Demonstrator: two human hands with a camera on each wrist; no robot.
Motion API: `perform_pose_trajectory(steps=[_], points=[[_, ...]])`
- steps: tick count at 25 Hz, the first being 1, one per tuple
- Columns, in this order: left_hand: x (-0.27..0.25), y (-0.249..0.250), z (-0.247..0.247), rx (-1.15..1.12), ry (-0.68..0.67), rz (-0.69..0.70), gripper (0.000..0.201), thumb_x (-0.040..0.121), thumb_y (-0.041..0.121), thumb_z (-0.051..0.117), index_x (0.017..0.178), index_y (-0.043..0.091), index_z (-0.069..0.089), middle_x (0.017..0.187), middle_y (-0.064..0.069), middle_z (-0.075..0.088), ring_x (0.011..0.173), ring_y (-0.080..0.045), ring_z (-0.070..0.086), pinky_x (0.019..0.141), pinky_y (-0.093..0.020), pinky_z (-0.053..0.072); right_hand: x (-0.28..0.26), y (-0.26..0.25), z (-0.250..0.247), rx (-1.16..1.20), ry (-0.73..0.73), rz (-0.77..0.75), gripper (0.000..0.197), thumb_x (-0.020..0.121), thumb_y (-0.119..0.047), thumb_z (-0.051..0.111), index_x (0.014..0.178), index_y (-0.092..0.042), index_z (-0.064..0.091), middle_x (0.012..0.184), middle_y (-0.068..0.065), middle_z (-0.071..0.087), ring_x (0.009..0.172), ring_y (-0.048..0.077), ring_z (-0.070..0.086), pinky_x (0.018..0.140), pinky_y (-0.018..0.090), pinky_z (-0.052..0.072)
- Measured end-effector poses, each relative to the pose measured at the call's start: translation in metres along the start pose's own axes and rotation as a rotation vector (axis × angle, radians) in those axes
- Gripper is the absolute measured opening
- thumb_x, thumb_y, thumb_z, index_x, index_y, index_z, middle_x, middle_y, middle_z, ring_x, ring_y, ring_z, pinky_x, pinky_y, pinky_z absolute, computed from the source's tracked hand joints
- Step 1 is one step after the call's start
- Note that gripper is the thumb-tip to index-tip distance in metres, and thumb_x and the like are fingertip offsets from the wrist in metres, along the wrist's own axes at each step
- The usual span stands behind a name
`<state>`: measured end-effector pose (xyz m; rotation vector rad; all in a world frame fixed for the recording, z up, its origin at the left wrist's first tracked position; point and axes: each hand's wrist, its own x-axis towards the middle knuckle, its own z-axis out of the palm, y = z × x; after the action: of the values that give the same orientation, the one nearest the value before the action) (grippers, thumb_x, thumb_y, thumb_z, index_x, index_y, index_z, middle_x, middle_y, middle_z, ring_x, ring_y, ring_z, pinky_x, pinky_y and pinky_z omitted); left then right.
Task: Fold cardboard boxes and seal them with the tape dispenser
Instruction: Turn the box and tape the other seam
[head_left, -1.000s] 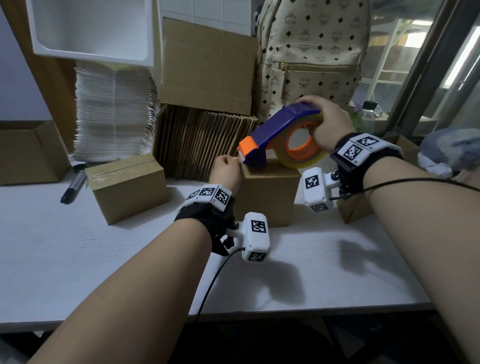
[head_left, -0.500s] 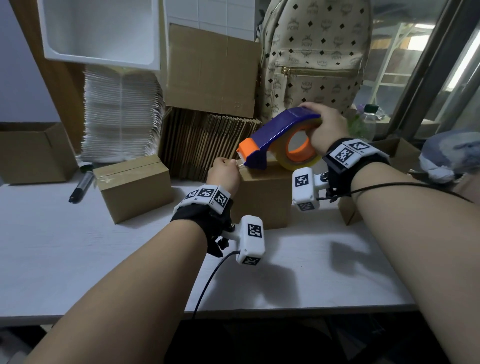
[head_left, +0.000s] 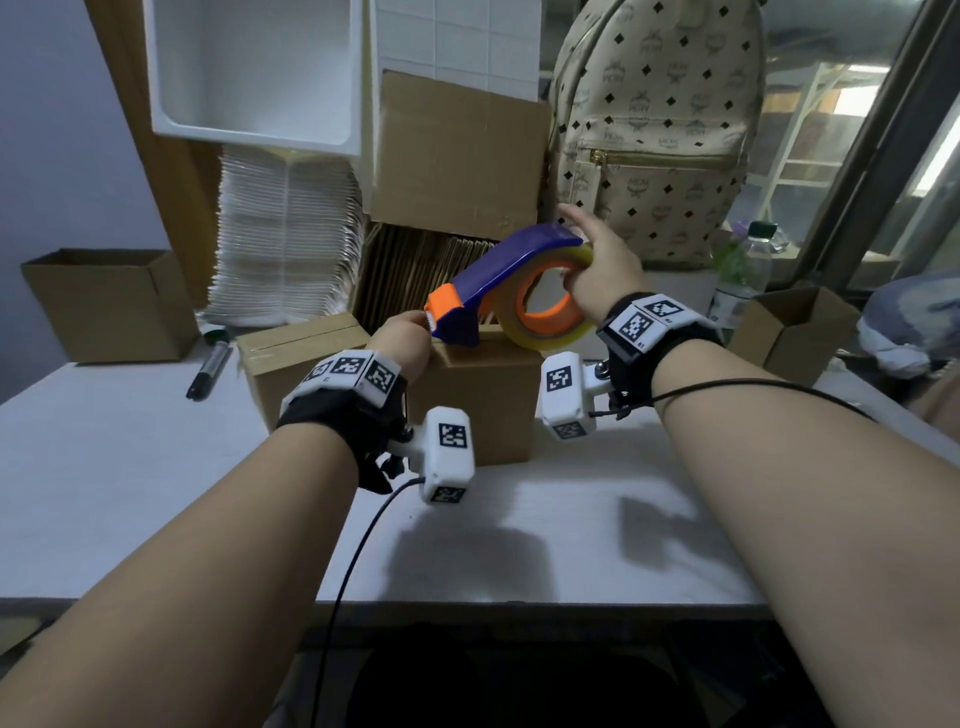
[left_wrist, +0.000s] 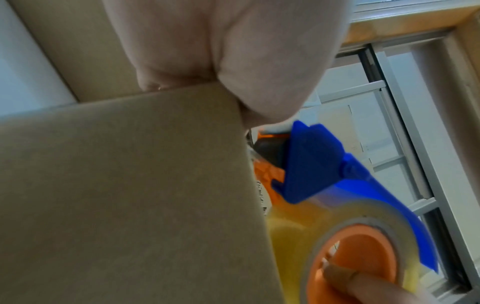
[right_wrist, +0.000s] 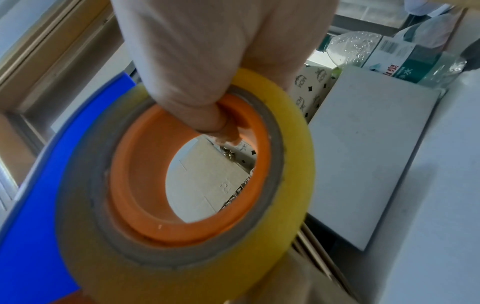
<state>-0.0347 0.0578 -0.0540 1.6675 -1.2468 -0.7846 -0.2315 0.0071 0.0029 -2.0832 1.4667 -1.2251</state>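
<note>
A closed cardboard box (head_left: 483, 400) stands in the middle of the white table (head_left: 130, 467). The blue and orange tape dispenser (head_left: 504, 270) rests tilted on its top, orange cutter end down at the box's left edge. My right hand (head_left: 592, 265) grips it at the yellowish tape roll (right_wrist: 285, 185), fingers (right_wrist: 207, 115) hooked through the orange core. My left hand (head_left: 405, 340) is curled over the box's top left edge, right beside the cutter. In the left wrist view that hand (left_wrist: 233, 51) holds the box (left_wrist: 130, 195) at its corner, with the dispenser (left_wrist: 324, 174) just behind.
A taped box (head_left: 296, 364) and a marker (head_left: 208, 364) lie to the left, an open box (head_left: 109, 306) beyond. Flat cardboard (head_left: 415, 270), white sheets (head_left: 291, 234) and a backpack (head_left: 660, 130) line the back. A bottle (head_left: 743, 270) and a small open box (head_left: 789, 332) sit right.
My right forefinger has lifted off the dispenser's blue cover and now points up. Both hands and the dispenser otherwise stay at the box's top; the view has shifted slightly.
</note>
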Motion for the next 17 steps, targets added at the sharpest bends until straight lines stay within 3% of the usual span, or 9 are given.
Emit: perform_pose_trajectory(steps=[3, 8, 12, 17], points=[[-0.002, 0.004, 0.004, 0.002, 0.015, -0.031, 0.042, 0.095, 0.003, 0.032, 0.132, 0.009, 0.051, 0.126, -0.02, 0.057, 0.114, -0.037, 0.054, 0.087, -0.036, 0.044, -0.002, 0.003, 0.0, 0.039, 0.013, 0.009, 0.069, 0.084, 0.008, 0.044, 0.136, -0.037, 0.046, 0.13, -0.003, 0.056, 0.102, 0.014, 0.056, 0.081, 0.024, 0.044], [-0.007, -0.007, 0.009, -0.005, 0.043, 0.014, 0.04, 0.1, 0.036, 0.032, 0.125, 0.018, 0.056, 0.114, -0.012, 0.063, 0.105, -0.03, 0.059, 0.097, -0.045, 0.046, 0.004, 0.006, -0.001, 0.014, 0.033, 0.015, 0.058, 0.087, 0.004, 0.045, 0.129, -0.034, 0.055, 0.125, -0.003, 0.061, 0.108, 0.015, 0.057, 0.085, 0.023, 0.044], [-0.005, -0.003, 0.006, 0.029, -0.01, 0.009, 0.038, 0.101, 0.032, 0.032, 0.129, 0.018, 0.051, 0.12, -0.013, 0.06, 0.105, -0.028, 0.058, 0.096, -0.044, 0.046, 0.011, 0.007, -0.003, -0.082, -0.006, 0.01, 0.056, 0.088, 0.004, 0.044, 0.13, -0.032, 0.054, 0.125, 0.0, 0.061, 0.11, 0.018, 0.057, 0.082, 0.02, 0.04], [-0.003, -0.001, 0.007, 0.177, -0.02, 0.046, 0.035, 0.101, 0.023, 0.03, 0.126, 0.016, 0.052, 0.119, -0.01, 0.056, 0.091, -0.018, 0.05, 0.065, -0.026, 0.039, 0.011, 0.033, -0.036, -0.196, 0.062, 0.052, 0.042, 0.09, -0.008, 0.049, 0.128, -0.025, 0.057, 0.124, 0.004, 0.062, 0.118, 0.024, 0.054, 0.091, 0.022, 0.036]])
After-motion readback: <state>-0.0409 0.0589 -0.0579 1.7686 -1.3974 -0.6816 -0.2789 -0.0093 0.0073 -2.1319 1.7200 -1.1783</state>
